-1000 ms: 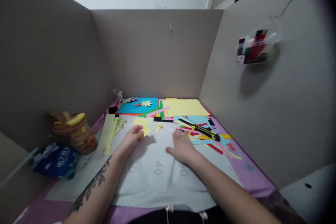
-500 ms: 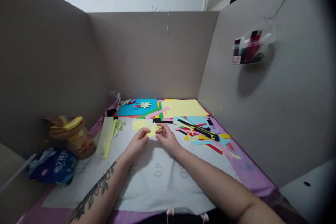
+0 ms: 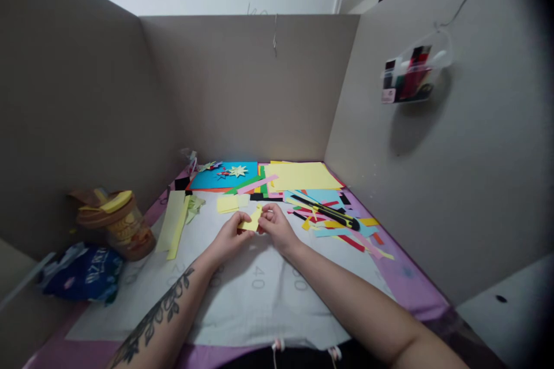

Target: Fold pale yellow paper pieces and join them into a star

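A small piece of yellow paper [image 3: 251, 223] is held between my two hands above the white cloth [image 3: 242, 311]. My left hand [image 3: 234, 234] pinches its left side. The fingers of my right hand [image 3: 274, 227] are closed on its right edge, near the top corner. Just behind my hands lie yellow paper squares [image 3: 227, 203]. To the right, a black and yellow cutter [image 3: 333, 214] rests on scattered coloured paper strips.
Pale paper strips [image 3: 172, 220] and crumpled green paper [image 3: 195, 207] lie left. Blue sheets [image 3: 203, 179] with paper stars [image 3: 238, 170] and yellow sheets [image 3: 305, 176] are at the back. A brown-lidded cup [image 3: 130, 230] and blue packet [image 3: 84, 274] stand left. Grey panels surround the table.
The yellow paper has turned in my fingers and shows a broader face. My left hand has moved slightly down and its grip on the paper has shifted.
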`<state>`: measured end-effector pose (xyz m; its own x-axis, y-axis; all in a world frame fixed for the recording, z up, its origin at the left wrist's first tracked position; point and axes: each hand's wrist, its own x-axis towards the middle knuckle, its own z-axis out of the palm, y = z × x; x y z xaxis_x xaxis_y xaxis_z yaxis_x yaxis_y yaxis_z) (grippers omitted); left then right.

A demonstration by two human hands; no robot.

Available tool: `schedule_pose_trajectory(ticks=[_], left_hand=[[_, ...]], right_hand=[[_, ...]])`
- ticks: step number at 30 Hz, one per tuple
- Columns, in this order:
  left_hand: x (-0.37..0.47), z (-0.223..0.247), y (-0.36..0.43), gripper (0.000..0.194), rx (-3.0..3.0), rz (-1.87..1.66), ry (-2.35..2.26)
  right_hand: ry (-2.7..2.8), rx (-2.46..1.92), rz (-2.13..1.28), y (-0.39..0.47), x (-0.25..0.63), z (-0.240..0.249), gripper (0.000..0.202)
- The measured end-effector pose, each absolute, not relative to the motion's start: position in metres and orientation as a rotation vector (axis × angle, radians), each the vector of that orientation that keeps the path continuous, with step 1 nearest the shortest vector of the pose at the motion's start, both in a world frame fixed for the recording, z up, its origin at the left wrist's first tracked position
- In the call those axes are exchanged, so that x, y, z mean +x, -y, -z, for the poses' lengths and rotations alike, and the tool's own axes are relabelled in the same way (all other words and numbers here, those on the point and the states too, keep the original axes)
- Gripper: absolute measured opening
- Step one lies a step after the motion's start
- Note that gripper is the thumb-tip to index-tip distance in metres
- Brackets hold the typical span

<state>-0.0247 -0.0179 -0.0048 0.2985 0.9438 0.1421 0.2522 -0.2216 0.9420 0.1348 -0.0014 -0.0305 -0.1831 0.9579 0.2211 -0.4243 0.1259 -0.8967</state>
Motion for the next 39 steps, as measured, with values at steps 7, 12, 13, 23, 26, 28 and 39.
schedule_pose_trajectory(ticks=[7,12,13,23,26,28,39], left_hand=[[-0.025,0.006,0.017,0.022,1.65,-0.985,-1.055],[-0.024,0.006,0.016,0.025,1.616,-0.997,-1.038],[-0.024,0.006,0.016,0.027,1.608,-0.997,-1.032],[-0.02,-0.001,0.022,0.03,1.72,-0.951,-0.91],[-0.02,-0.001,0.021,0.029,1.804,-0.945,-1.047],[-0.021,0.002,0.019,0.026,1.823,-0.962,-1.168],[-0.022,-0.004,0.019,0.03,1.525,-1.062,-1.208]], right_hand=[[1.106,-0.619,-1.426,0.001,0.135,0.032,0.035],[1.103,-0.592,-1.473,0.001,0.134,0.033,0.039],[1.103,-0.592,-1.48,0.001,0.134,0.034,0.04],[1.12,-0.601,-1.443,0.003,0.132,0.031,0.034],[1.121,-0.651,-1.41,0.003,0.131,0.03,0.035],[1.148,-0.677,-1.389,0.003,0.131,0.031,0.036],[1.857,-0.936,-0.317,0.012,0.142,0.029,0.039]])
